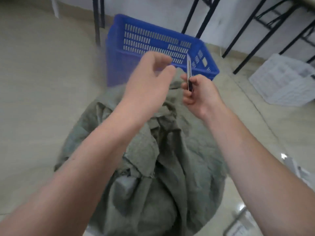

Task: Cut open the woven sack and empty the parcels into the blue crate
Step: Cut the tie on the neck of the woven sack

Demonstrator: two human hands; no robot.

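woven sack [170, 167] on floor [42, 82], just beside blue crate [153, 38] near wall, for short tip-out | R hand [199, 94] grips knife [189, 72], blade up, clear of fabric | L hand [150, 77] half-open, empty, over sack top, prob. to tension it

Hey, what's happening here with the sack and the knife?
A person stands over a grey-green woven sack on the floor. Their right hand grips a utility knife, blade pointing up, at the sack's bunched top. The left hand hovers beside it, fingers loosely curled, apparently holding nothing. The blue crate sits just behind the sack, with no parcels visible in it.
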